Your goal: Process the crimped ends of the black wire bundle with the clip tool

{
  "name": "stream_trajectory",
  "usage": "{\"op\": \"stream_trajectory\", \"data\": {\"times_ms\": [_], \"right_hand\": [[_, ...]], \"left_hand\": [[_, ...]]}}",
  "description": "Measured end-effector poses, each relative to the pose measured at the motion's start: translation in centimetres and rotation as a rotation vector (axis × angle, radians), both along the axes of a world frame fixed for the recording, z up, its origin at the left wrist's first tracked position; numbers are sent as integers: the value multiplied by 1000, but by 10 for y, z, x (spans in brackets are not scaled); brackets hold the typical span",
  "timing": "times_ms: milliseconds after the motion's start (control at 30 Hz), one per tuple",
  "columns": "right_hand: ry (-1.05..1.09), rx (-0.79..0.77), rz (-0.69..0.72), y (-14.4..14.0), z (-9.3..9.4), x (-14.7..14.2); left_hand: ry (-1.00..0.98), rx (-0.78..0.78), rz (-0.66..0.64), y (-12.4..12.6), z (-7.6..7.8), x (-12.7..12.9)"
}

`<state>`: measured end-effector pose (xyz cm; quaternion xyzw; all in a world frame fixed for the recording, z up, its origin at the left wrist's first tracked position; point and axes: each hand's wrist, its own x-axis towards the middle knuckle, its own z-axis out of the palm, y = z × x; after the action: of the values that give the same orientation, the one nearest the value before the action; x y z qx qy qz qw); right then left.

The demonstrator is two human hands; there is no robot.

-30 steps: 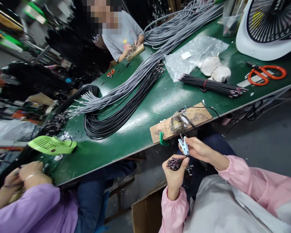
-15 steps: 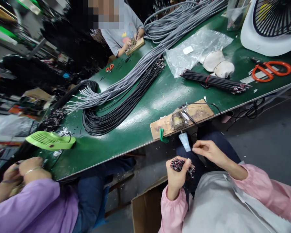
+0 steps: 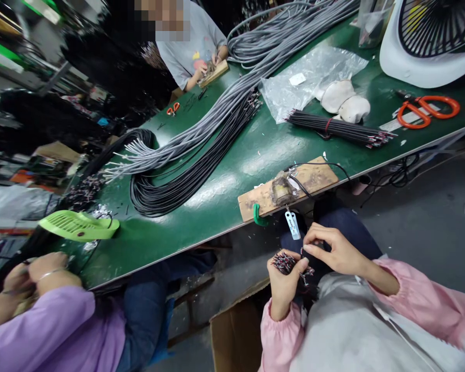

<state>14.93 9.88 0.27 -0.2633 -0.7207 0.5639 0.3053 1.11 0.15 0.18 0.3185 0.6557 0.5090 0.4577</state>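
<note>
My left hand (image 3: 283, 281) is closed around a bundle of thin black wires with red and white stripped ends (image 3: 284, 261), held over my lap below the table edge. My right hand (image 3: 331, 250) sits just to the right of it, its fingertips pinched at the bundle's wire ends. A small light-blue snipper (image 3: 293, 225) hangs loose from the wooden jig board (image 3: 318, 178) above my hands, touching neither hand. The board is clamped to the green table (image 3: 232, 160) edge with a green clip (image 3: 258, 215).
Long grey and black cable bundles (image 3: 201, 139) cross the table. A tied bundle of black wires (image 3: 337, 129), a plastic bag (image 3: 310, 77), orange scissors (image 3: 426, 109) and a white fan (image 3: 430, 41) lie at right. A person in purple sleeves (image 3: 42, 320) works at left, another person (image 3: 194, 51) far off.
My right hand let go of the blue snipper, which now hangs from the board, and dropped down to the wire ends held in my left hand.
</note>
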Motion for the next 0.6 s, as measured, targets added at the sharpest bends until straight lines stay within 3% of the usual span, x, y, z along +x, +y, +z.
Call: {"op": "stream_trajectory", "data": {"times_ms": [133,267,333,400,500,600], "right_hand": [[57,-65,70,1,-2,1],[114,-95,-4,-2,-5,-5],[173,-242,0,-7,-10,-8],[267,-495,82,-12,-16,-12],[350,-811,167,-11,-23,-18],[291,-725,5,6,-21,-27]], "left_hand": [[-34,18,21,-2,0,0],[-121,25,41,-2,0,3],[-172,38,36,-2,-1,3],[-181,80,5,-1,-3,3],[-72,160,-1,0,-3,0],[89,212,34,3,1,-5]]}}
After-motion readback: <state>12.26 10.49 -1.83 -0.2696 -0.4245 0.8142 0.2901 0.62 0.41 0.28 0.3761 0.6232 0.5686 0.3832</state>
